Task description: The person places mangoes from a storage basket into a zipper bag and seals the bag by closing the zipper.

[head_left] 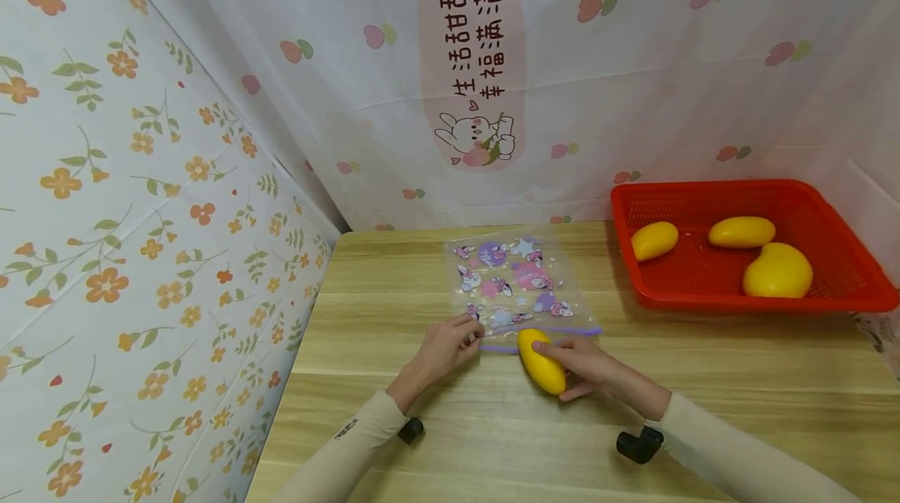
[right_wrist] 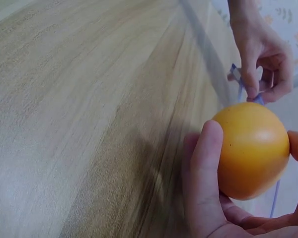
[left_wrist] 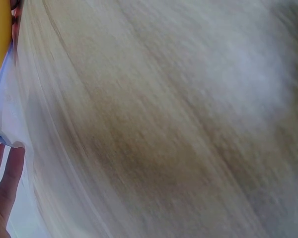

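Two black wrist mounts (head_left: 638, 445) nearest, one beside each beige sleeve (head_left: 752, 448), low over the wooden tabletop (head_left: 520, 448). Just beyond, right grip (head_left: 594, 366) clasping a yellow fruit (head_left: 544, 370) between thumb and fingers; held by its flanks, presumably to leave the far end free toward the bag's mouth. Left grip (head_left: 444, 347) pinching the near left corner of the clear bag (head_left: 506, 280), probably to keep the limp film from sliding.

Long, plump, tapered toward the ends: smooth, glossy, deep yellow, nearly orange in the right wrist view, with tiny dark specks. Slanted in the grasp, far end over the bag's purple strip (head_left: 569, 330). Touching that strip or hanging just above it: cannot tell from this angle.

Beyond, bag flat on the tabletop, printed with rabbits and stars, strip side toward the person, likely for easy access. Farther right, red basket (head_left: 738, 304), apparently set aside within reach, with three more yellow fruits (head_left: 741, 232) inside. Last, a pale printed curtain (head_left: 576, 73) behind everything.
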### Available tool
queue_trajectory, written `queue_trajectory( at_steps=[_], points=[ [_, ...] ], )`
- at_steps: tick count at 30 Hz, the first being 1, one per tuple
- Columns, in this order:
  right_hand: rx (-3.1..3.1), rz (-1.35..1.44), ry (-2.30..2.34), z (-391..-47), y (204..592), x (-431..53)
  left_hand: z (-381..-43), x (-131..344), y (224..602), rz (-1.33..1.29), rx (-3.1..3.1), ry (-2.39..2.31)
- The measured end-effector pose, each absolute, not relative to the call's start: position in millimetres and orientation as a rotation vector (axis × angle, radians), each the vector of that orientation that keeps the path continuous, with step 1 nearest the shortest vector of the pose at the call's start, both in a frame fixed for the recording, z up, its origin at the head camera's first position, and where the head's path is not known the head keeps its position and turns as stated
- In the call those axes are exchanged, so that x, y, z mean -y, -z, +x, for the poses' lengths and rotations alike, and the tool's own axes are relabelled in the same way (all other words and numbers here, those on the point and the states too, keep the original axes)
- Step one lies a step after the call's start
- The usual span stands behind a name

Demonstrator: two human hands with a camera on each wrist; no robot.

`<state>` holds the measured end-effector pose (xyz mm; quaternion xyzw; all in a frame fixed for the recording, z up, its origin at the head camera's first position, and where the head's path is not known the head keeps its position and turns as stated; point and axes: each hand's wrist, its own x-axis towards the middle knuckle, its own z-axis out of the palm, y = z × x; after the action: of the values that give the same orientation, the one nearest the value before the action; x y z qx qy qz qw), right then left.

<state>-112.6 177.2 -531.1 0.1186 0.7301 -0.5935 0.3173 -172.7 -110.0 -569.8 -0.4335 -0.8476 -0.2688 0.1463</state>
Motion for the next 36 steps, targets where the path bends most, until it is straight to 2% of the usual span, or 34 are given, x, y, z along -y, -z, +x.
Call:
queue_trajectory(
  at_steps=[11, 27, 36],
  points=[
    [-1.956, 0.379, 1.572, -113.5, 530.8, -174.1, -172.6, 110.1, 571.6, -1.277, 2.46, 0.768],
    [-2.065, 0.304, 1.552, -114.1, 527.4, -172.7, -170.6, 109.6, 571.1, -1.253, 2.513, 0.746],
    [-1.909, 0.351, 1.727, -107.7, 530.6, -168.0, -170.2, 109.2, 571.2, -1.252, 2.506, 0.75]
  ],
)
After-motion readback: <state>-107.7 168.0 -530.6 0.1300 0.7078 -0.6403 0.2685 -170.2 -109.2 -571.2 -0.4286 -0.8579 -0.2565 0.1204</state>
